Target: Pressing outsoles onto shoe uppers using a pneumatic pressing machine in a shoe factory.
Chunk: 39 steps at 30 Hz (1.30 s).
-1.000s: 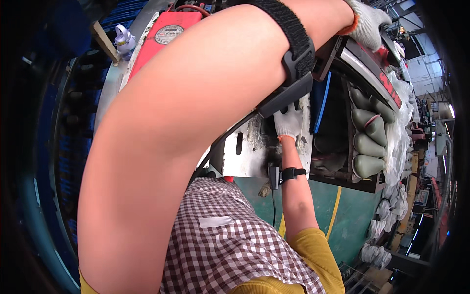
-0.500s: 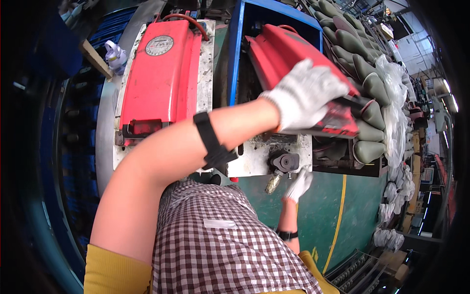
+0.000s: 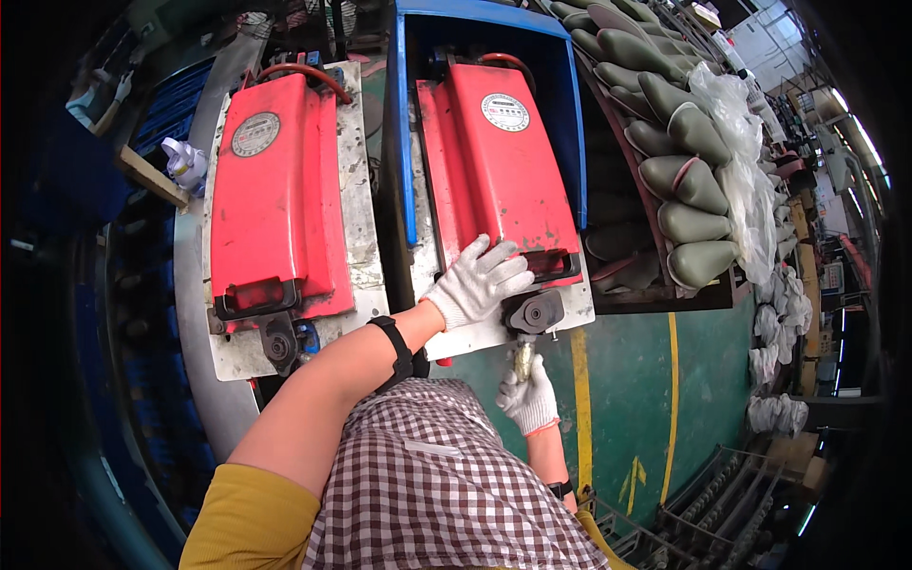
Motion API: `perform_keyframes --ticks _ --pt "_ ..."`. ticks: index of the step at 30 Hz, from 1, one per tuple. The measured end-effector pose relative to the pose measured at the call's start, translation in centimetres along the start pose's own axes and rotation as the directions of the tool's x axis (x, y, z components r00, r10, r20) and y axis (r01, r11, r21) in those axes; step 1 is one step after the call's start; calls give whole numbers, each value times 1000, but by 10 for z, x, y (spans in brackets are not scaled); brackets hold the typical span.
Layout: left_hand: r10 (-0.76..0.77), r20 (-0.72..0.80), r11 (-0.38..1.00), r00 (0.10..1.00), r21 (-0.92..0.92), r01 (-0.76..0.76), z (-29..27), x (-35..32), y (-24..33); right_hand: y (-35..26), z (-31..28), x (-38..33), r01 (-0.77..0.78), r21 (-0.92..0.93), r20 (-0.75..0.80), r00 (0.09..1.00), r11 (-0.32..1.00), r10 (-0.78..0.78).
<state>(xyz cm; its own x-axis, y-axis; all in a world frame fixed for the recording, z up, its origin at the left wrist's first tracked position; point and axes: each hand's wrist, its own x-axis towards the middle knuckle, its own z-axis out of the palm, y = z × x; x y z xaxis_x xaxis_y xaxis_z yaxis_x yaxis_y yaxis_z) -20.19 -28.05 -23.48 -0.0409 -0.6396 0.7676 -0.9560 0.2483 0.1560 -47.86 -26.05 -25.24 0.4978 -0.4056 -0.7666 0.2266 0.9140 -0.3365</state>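
Note:
My left hand (image 3: pixel 480 280), in a white knit glove, lies with fingers spread on the front end of the right-hand red machine cover (image 3: pixel 508 176), just left of its black handle (image 3: pixel 559 267). That cover sits lowered inside a blue frame (image 3: pixel 496 13), over a pale, stained metal plate (image 3: pixel 429 266). My gloved right hand (image 3: pixel 529 394) is closed round a lever wrapped in yellowish tape (image 3: pixel 522 359), below a black clamp fitting (image 3: pixel 535 312) at the plate's front edge. The palm side of that grip is hidden.
On the left stands a second red machine cover (image 3: pixel 271 190), lowered, with its own black fitting (image 3: pixel 279 342). A lilac-and-white bottle (image 3: pixel 185 166) is beside it. Several green boot-shaped pieces (image 3: pixel 693 223) fill a rack at right, next to clear plastic sheeting (image 3: pixel 755 204).
The right-hand red cover has come down from a tilted, raised position. My left hand has moved left off its handle side; my right hand has closed on the taped lever. The view has shifted.

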Motion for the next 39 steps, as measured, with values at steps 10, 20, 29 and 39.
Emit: perform_keyframes --ticks 10,20,29,39 --pt "23 238 995 971 -103 2 4 -3 -2 -112 -47 110 457 -872 -130 130 176 -983" --pt "-113 558 884 822 -321 340 -90 8 5 -107 8 87 21 -953 300 241 -304 -923" --pt "-802 203 596 561 222 772 -296 -92 -40 -123 29 99 -144 -967 134 417 -211 -899" --pt "-754 652 541 80 547 639 -285 -89 -84 -117 68 88 -179 -974 54 398 -135 -916"
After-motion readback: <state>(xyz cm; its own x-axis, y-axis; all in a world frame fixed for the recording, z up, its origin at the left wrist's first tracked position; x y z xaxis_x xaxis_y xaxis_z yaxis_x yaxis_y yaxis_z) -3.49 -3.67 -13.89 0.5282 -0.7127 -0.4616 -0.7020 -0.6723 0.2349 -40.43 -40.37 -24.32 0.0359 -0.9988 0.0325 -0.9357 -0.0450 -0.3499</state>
